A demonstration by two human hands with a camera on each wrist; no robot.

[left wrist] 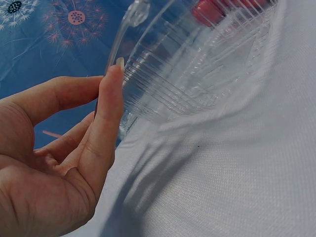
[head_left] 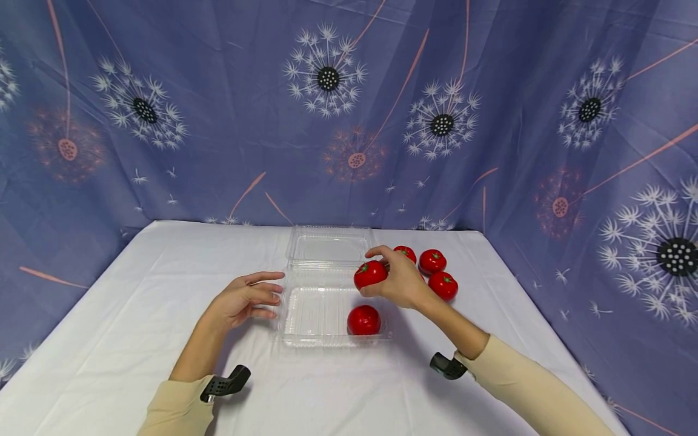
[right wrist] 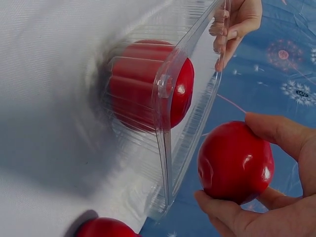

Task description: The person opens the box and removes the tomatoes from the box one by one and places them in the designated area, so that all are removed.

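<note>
My right hand point(head_left: 400, 280) holds a red tomato point(head_left: 369, 275) between thumb and fingers, above the right side of a clear plastic clamshell box point(head_left: 311, 336). Another tomato point(head_left: 363, 320) sits in the front right corner of the box's base, seen through the ribbed wall in the right wrist view. The box's lid point(head_left: 329, 248) lies folded back behind the base. At the left rim is my left hand point(head_left: 245, 300), fingers extended, its fingertips point(left wrist: 112, 81) at the edge of the plastic; whether they press it I cannot tell.
Several more tomatoes stand on the white cloth right of the box, among them one at the back point(head_left: 432, 261) and one nearer point(head_left: 443, 286); my right hand partly hides others. A blue dandelion-print curtain point(head_left: 229, 121) hangs behind and beside the table.
</note>
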